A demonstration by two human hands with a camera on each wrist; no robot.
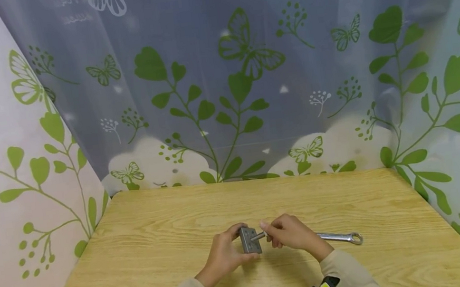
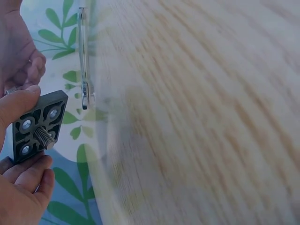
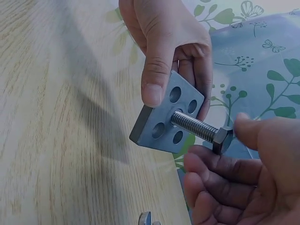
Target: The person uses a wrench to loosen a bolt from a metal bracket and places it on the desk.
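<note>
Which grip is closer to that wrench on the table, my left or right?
Right: in the head view, your right grip, at the bolt, is just left of the partly hidden wrench; your left grip, holding the square block, is farther left.

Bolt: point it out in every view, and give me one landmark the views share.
Head: the bolt is below the middle, between the left hand and the right hand.
Left wrist: the bolt is at the left, below mid-height, its threaded end poking out.
Right wrist: the bolt is right of centre, its head by the right hand's thumb.
Shared landmark: the plate it passes through.
</note>
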